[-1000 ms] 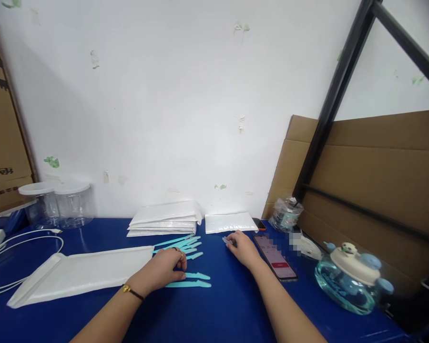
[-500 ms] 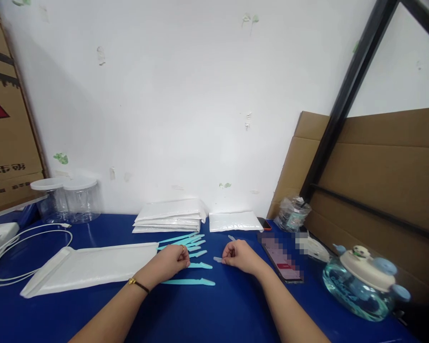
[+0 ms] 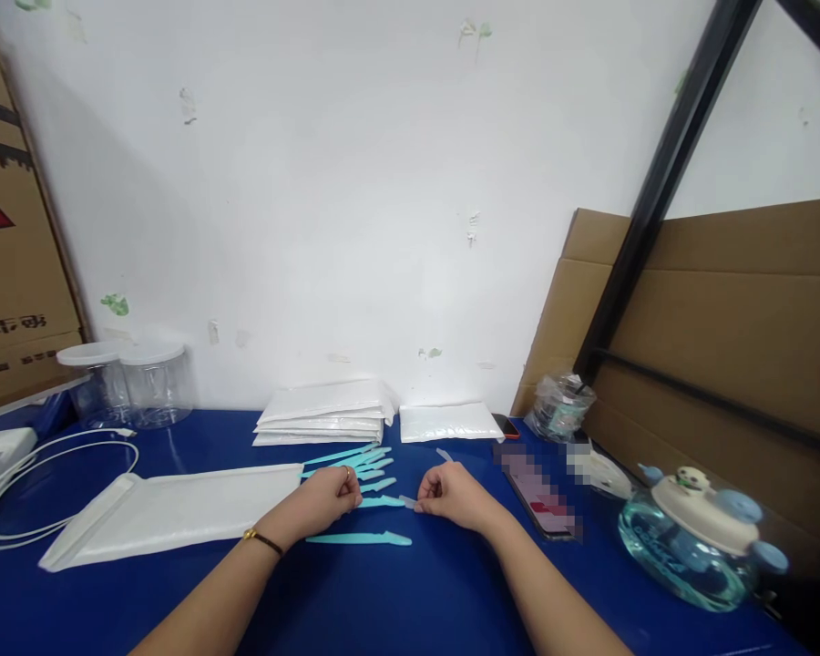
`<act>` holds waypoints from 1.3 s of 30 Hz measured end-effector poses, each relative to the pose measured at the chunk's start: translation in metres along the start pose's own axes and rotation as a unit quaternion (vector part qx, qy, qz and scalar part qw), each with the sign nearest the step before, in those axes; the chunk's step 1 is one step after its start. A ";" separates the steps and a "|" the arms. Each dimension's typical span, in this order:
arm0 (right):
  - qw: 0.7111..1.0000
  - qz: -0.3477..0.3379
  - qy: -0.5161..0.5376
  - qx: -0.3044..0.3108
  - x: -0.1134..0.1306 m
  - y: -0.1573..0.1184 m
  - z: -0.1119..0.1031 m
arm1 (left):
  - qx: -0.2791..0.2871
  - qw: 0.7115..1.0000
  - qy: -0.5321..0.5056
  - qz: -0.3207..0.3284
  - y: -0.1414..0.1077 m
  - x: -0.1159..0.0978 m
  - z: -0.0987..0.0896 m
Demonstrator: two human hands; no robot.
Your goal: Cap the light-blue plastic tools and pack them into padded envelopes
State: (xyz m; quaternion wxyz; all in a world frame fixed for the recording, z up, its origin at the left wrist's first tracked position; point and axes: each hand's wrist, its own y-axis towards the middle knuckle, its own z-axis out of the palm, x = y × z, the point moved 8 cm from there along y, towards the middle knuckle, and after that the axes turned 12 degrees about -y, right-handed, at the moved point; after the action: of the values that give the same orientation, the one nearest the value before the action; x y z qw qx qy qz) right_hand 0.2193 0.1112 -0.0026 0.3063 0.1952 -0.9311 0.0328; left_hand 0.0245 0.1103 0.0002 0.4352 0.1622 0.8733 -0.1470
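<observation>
My left hand (image 3: 332, 492) pinches a teal stick-shaped tool (image 3: 381, 502), whose notched end points right. My right hand (image 3: 447, 492) holds a small translucent cap (image 3: 408, 502) between thumb and finger, and the cap meets the tool's tip. Another translucent piece (image 3: 444, 455) shows just above my right hand. Several more teal tools (image 3: 355, 457) lie fanned out behind my left hand, and a single one (image 3: 362, 539) rests in front of it. Left of that hand lies a long white pouch (image 3: 198, 510), close to the fanned tools.
Stacked white packets (image 3: 324, 415) and a flat white packet (image 3: 449, 423) lie by the wall. Clear jars (image 3: 156, 387) and a white cable (image 3: 55, 437) are at left. At right are a phone (image 3: 543, 497), a wrapped cup (image 3: 561, 408) and a glass teapot (image 3: 690, 538).
My right hand has moved slightly left, bringing the cap to the tip of the teal tool. The tool in my left hand has tilted up a little.
</observation>
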 end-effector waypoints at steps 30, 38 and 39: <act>0.970 0.065 -0.160 -0.173 -0.029 0.009 -0.034 | 0.030 0.974 0.182 0.132 -0.020 -0.043 0.019; 0.973 -0.026 0.188 -0.131 0.002 0.001 -0.033 | -0.010 0.992 -0.013 0.128 -0.015 -0.037 0.000; 0.968 -0.030 0.207 -0.136 0.006 0.000 -0.034 | -0.018 0.990 -0.017 0.138 -0.014 -0.038 -0.002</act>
State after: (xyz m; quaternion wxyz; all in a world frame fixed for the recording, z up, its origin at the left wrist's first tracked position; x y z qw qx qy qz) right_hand 0.2339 0.1155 0.0280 0.5168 0.1686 -0.8370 -0.0632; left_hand 0.0388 0.0922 0.0337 0.4686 0.2712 0.8376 -0.0728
